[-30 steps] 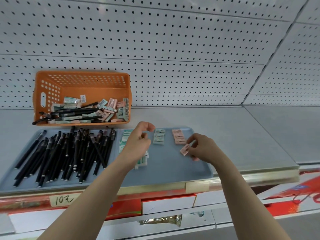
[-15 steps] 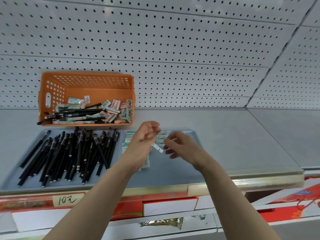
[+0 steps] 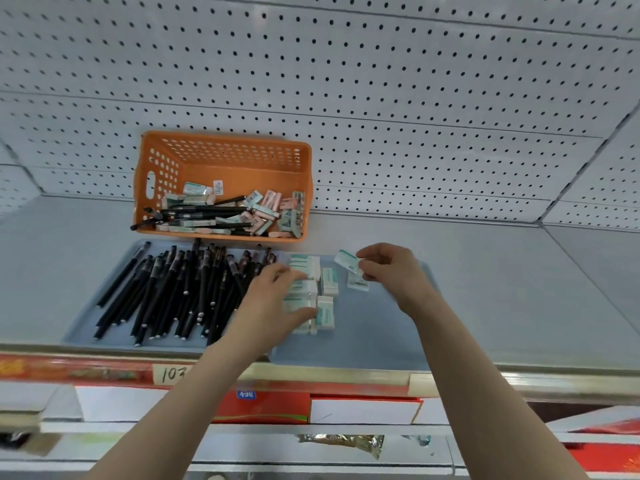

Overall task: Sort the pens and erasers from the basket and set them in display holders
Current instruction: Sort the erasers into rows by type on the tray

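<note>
The right hand (image 3: 391, 268) pinched a green-sleeved eraser (image 3: 347, 259) just above the blue tray (image 3: 374, 341), evidently to add it to the green erasers (image 3: 327, 280) there, which the left hand (image 3: 273, 299), blurred, seemed to steady with relaxed fingers (image 3: 277, 273) beside the sorted black pens (image 3: 173, 289).

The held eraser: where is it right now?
In the head view, the green-and-white eraser is pinched by the right hand over the blue tray, just right of the eraser rows by the left hand.

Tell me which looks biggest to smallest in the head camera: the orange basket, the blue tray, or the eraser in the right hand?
1. blue tray, largest
2. orange basket
3. eraser pinched in the right hand, smallest
</note>
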Available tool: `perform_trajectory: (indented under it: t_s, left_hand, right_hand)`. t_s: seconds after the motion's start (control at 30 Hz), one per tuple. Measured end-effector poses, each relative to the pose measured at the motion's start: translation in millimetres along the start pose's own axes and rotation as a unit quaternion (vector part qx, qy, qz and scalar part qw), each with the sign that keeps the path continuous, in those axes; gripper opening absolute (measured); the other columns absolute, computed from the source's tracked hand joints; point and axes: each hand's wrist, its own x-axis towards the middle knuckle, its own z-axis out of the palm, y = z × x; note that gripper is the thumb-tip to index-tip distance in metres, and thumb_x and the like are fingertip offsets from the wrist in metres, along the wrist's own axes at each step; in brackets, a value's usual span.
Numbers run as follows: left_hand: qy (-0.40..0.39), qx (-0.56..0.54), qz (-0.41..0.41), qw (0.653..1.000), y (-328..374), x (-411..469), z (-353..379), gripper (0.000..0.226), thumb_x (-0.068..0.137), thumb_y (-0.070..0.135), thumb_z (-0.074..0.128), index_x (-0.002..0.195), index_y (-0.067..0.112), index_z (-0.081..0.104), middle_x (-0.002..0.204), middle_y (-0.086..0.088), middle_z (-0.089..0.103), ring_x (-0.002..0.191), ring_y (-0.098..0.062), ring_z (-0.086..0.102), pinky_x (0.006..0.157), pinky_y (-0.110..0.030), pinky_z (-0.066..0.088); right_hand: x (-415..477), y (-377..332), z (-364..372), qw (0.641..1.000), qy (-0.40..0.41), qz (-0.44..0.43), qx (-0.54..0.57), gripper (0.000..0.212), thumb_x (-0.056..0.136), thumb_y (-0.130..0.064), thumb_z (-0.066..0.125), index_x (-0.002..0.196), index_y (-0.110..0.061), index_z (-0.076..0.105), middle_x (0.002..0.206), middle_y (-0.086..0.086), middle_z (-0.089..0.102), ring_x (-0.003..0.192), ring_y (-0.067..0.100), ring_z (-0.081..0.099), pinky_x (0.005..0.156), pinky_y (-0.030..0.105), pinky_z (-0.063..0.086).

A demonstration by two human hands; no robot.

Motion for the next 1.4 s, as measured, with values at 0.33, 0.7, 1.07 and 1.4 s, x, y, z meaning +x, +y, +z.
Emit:
perform_trajectory:
  t_s: [0.33, 0.7, 1.07, 1.4]
  left_hand:
    - [-0.040, -0.004, 0.017, 0.999, -7, 2, -6, 0.072, 0.087, 0.045, 0.067, 0.149, 0.023, 0.036, 0.158, 0.007, 0.019, 0.140, -0.012, 0.029, 0.109, -0.023, 0.027]
    - [-0.062, 0.023, 0.056, 0.996, -15, 13, -20, 0.065, 0.090, 0.044, 0.064, 0.146, 0.024, 0.039, 0.149, 0.007, 0.030, 0.133, -0.013, 0.038, 0.108, -0.026, 0.033]
    - [0.126, 0.092, 0.075, 0.985, -68, 71, -125, 0.049, 0.093, 0.029, 0.063, 0.139, 0.019, 0.050, 0.142, 0.000, 0.043, 0.125, -0.017, 0.047, 0.101, -0.026, 0.038]
    - [-0.052, 0.215, 0.101, 0.970, -80, 176, -111, 0.077, 0.076, 0.034, 0.073, 0.144, 0.021, 0.039, 0.136, -0.006, 0.046, 0.125, -0.031, 0.044, 0.096, -0.042, 0.045]
  right_hand:
    - [4, -11, 33, 0.972, -0.071, -0.044, -0.221, 0.013, 0.079, -0.019, 0.074, 0.092, -0.018, 0.072, 0.083, -0.001, 0.068, 0.067, 0.017, 0.066, 0.070, 0.033, 0.058]
    - [8, -23, 36, 0.946, -0.082, -0.070, -0.306, 0.015, 0.079, -0.023, 0.075, 0.093, -0.025, 0.069, 0.098, -0.009, 0.067, 0.087, 0.015, 0.065, 0.071, 0.025, 0.049]
    - [50, -110, 114, 0.899, -0.005, -0.235, -0.370, 0.045, 0.085, -0.008, 0.066, 0.129, -0.017, 0.058, 0.116, 0.007, 0.063, 0.100, 0.024, 0.063, 0.088, 0.033, 0.048]
    - [108, -118, 178, 0.783, -0.067, -0.059, -0.615, 0.069, 0.088, -0.010, 0.060, 0.147, -0.004, 0.024, 0.144, 0.027, 0.032, 0.132, 0.043, 0.036, 0.106, 0.046, 0.041]
